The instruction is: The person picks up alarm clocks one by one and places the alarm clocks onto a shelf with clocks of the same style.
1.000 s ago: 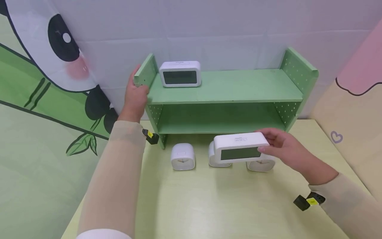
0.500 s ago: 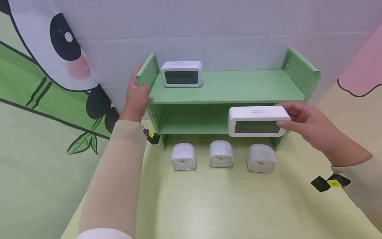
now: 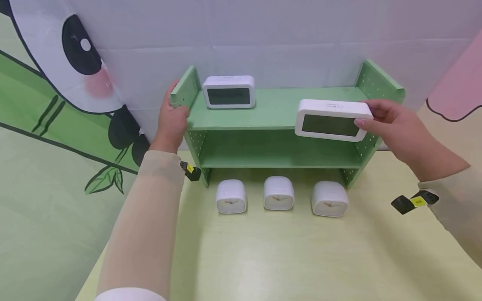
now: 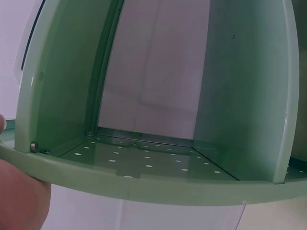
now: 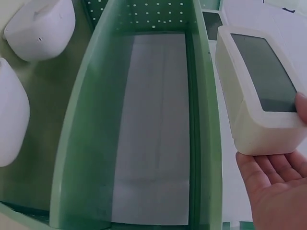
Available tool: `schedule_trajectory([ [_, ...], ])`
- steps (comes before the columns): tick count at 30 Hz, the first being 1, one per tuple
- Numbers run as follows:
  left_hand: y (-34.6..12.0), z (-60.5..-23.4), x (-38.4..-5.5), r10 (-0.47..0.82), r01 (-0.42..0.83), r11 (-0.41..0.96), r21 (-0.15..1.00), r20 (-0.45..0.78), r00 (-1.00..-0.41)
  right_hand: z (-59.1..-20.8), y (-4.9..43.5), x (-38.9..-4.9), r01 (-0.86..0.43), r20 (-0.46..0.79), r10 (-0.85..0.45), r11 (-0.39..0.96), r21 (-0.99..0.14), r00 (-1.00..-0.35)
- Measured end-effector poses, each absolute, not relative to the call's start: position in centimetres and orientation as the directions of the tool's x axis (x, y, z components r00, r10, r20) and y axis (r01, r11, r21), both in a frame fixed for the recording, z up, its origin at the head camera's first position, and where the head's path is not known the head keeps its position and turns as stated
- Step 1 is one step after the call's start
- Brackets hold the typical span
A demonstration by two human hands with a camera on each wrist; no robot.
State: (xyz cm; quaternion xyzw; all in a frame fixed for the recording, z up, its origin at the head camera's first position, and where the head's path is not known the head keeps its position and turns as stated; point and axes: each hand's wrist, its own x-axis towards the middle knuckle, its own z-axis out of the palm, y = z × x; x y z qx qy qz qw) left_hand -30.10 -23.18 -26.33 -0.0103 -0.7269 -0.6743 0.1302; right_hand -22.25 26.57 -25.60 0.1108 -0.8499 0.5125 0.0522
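Left hand (image 3: 171,125) grips the left side panel of the green shelf (image 3: 280,108), thumb in front, fingers behind. Right hand (image 3: 403,133) palm up, partly closed, pinching the right end of the white digital clock (image 3: 333,121), thumb on its screen side; clock is near the right half of the top board, contact can't be told. Print on clock top and yellow wrist tag (image 3: 418,201): too small to read

Your head view: high, facing forward-down over smooth pale-yellow counter (image 3: 241,259). Both your wrist views: close, turned sideways, looking into green two-tier perforated-sided shelf (image 3: 278,117), shared by all three.
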Motion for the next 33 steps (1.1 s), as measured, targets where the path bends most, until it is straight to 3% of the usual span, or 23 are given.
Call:
schedule_trajectory([
  [7, -23.3, -26.3, -30.1, -0.159, 0.2, 0.081, 0.976, 0.211, -0.964, -24.5, 25.9, -24.6, -0.225, 0.182, -0.141, 0.403, -0.887, -0.973],
  [20, -23.2, -26.5, -30.1, -0.156, 0.175, 0.089, 0.981, 0.187, -0.97, -23.9, 23.9, -28.2, -0.138, 0.106, -0.093, 0.475, -0.869, -0.99],
  [33, -22.8, -26.2, -29.9, -0.147, 0.175, 0.09, 0.98, 0.187, -0.971, -23.8, 24.4, -30.7, -0.14, 0.096, -0.11, 0.513, -0.847, -0.989],
])
